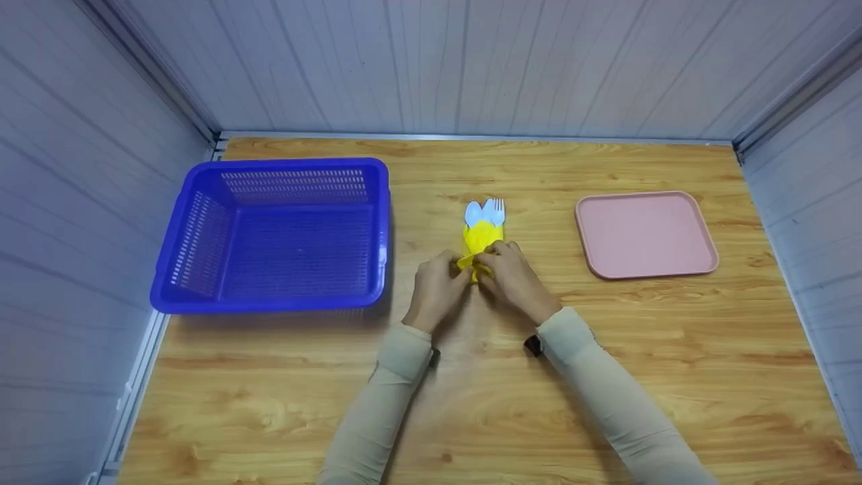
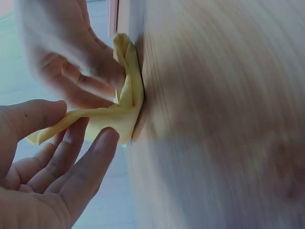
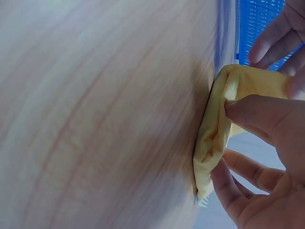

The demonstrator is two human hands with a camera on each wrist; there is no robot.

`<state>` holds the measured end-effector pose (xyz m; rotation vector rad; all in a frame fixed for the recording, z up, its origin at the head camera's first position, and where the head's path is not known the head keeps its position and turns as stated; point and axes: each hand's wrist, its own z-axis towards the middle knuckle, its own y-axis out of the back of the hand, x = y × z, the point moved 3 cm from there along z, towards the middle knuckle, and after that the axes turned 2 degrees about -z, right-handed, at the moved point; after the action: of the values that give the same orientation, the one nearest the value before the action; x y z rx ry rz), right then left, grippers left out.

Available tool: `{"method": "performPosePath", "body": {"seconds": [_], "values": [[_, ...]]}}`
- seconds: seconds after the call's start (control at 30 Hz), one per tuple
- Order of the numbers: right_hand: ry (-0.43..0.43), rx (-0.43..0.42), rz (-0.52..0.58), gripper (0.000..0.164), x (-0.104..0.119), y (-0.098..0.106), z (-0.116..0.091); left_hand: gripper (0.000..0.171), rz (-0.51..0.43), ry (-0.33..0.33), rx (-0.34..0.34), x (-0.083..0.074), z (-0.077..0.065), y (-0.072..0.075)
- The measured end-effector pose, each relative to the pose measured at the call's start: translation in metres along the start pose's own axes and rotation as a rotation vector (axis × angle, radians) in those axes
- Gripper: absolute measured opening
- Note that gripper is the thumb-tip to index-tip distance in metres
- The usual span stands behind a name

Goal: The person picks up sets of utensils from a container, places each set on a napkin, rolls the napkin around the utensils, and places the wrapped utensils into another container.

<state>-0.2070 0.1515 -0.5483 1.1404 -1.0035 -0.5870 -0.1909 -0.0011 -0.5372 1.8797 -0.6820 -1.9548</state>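
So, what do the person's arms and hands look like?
Both arms have long, pale beige-grey sleeves: the left sleeve and right sleeve reach the wrists and crease a little. A small dark thing sits at the left cuff and another at the right cuff. The left hand and right hand wear no gloves.

Wood-grained table top (image 1: pixel 485 411): a blue basket (image 1: pixel 269 306) is set left of the grip, a pink tray (image 1: pixel 646 236) right of it; at the grip a yellow cloth (image 1: pixel 483 236) is laid, pale cutlery (image 1: pixel 474 213) being exposed beyond.
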Motion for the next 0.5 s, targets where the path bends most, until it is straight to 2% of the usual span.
{"method": "performPosePath", "body": {"seconds": [0.1, 0.3, 0.5], "values": [[-0.026, 0.005, 0.004, 0.022, -0.002, 0.000, 0.001, 0.015, 0.034, -0.031, 0.007, -0.003, 0.001, -0.006], [-0.069, 0.002, 0.050, 0.035, -0.007, 0.001, 0.001, 0.012, 0.100, -0.101, -0.013, -0.011, 0.000, -0.016], [-0.079, 0.022, 0.137, 0.035, -0.014, 0.003, 0.001, 0.008, 0.178, -0.102, 0.020, -0.016, 0.000, -0.026]]}}
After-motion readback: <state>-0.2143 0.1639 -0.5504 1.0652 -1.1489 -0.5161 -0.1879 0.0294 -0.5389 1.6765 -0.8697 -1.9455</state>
